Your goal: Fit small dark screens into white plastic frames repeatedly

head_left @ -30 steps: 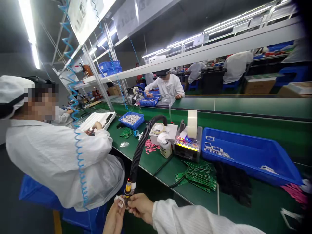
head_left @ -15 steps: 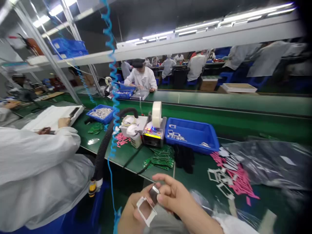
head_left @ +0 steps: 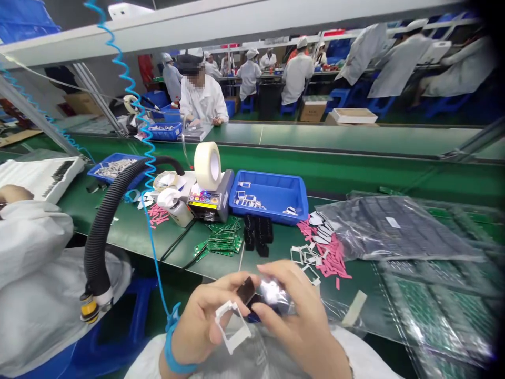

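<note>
Left fingers (head_left: 224,282) pinching white frame (head_left: 239,340), long axis slanting down-right. Right fingers (head_left: 271,319) curving, grip unclear. Circuit boards (head_left: 223,240) lying beyond.

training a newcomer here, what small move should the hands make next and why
Probably line the dark piece up with the white frame: the frame's middle looks open, the left hand has the piece right beside it, and the right hand is close enough to help.

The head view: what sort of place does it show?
Probably an electronics assembly workshop: green circuit boards lie on the bench near a tape dispenser, and people in white coats are beyond.
</note>
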`<state>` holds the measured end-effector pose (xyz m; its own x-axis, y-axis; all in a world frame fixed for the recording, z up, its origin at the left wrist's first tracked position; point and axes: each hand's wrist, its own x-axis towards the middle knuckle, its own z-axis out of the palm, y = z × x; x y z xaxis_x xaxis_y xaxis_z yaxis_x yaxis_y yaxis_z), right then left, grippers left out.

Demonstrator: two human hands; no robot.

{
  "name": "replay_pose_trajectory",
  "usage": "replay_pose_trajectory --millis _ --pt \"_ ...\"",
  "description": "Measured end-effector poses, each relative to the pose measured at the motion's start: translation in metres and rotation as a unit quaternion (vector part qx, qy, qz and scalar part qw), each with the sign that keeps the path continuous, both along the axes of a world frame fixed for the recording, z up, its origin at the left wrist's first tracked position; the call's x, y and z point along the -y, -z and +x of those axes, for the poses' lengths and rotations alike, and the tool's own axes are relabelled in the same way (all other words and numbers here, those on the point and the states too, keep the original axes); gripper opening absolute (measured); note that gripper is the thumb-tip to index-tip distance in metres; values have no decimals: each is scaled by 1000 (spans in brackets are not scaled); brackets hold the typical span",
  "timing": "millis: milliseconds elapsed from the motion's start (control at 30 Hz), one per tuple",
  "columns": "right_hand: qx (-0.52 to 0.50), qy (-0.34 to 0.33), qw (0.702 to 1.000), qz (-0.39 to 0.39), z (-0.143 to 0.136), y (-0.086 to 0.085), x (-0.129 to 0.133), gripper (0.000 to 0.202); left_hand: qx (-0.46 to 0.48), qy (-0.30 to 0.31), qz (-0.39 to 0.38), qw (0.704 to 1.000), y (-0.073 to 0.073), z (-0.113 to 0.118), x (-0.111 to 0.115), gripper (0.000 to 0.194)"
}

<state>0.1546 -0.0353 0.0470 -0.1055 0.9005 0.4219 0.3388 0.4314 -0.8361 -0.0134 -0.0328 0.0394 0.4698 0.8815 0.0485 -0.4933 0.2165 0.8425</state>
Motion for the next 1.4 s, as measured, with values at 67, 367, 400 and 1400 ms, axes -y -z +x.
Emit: replay_pose_trajectory --millis 67,367,400,1400 --pt "68 52 989 121 8 -6 -1 10 1 13 -7 1000 -2 4 -2 30" --pt "127 58 983 121 16 -8 -7 13 -48 56 44 996 3 9 -8 22" --pt "123 56 984 115 16 -8 -7 13 -45 56 47 996 4 9 -9 25" --pt "169 44 980 98 10 6 -16 13 -46 51 25 997 16 2 -15 33"
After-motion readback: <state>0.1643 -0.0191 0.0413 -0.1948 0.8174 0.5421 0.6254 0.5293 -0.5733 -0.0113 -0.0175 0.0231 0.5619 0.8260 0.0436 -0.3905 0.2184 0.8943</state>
